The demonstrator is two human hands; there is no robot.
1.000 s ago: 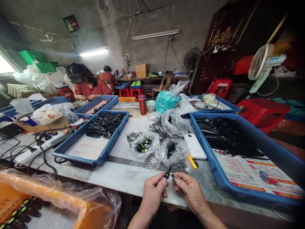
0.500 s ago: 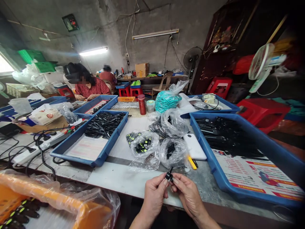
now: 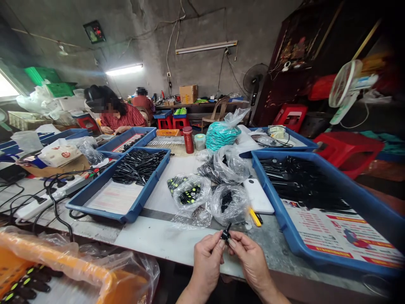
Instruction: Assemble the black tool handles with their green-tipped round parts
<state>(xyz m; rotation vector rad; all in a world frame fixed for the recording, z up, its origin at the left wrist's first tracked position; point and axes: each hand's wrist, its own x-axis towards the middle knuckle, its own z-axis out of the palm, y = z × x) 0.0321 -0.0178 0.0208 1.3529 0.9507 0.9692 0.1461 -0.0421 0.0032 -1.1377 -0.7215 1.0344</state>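
Observation:
A small black part (image 3: 225,233) with a short stem pointing up is pinched between my two hands above the table's front edge. My left hand (image 3: 207,257) grips it from the left with thumb and fingertips. From the right, my right hand (image 3: 248,255) holds the same part, thumb against it. Just beyond the hands lies an open plastic bag of black pieces (image 3: 228,203). To its left sits a bag of black and yellow-green pieces (image 3: 189,192). A yellow-handled tool (image 3: 255,216) lies beside a white phone-like slab (image 3: 258,196).
Blue trays of black parts stand left (image 3: 126,216) and right (image 3: 284,228). An orange crate (image 3: 107,280) is at the lower left. A power strip (image 3: 50,198) with cables lies left. A person in red (image 3: 126,118) sits across; another is farther back.
Both hands have shifted very slightly, with the black part still between their fingertips. The view has moved a little.

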